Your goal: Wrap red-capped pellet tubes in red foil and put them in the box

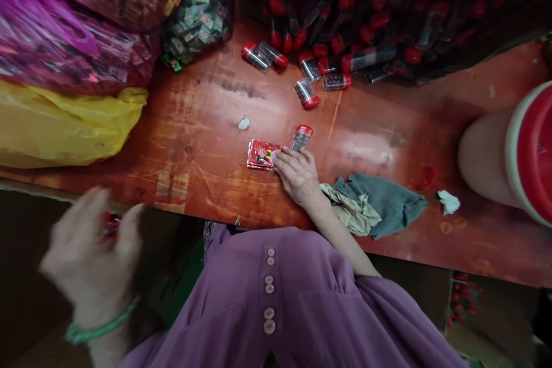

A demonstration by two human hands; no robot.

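My left hand (92,253), blurred by motion, hangs off the table's front edge at the left, thumb and fingers apart. A small red, shiny piece (111,224) shows in the gap between them; whether the hand touches it, I cannot tell. On the table, the curled fingers of my right hand (299,175) grip the right end of a small stack of red printed packets (261,153). Just beyond its knuckles lies a clear tube with a red cap (302,137), dark pieces inside.
More red-capped tubes (306,94) lie farther back, before a big dark heap of them (345,6). Bags of small packets (198,17) and a yellow bag (64,123) stand left. Right are grey-green cloths (379,204) and a red-lidded bucket (487,149).
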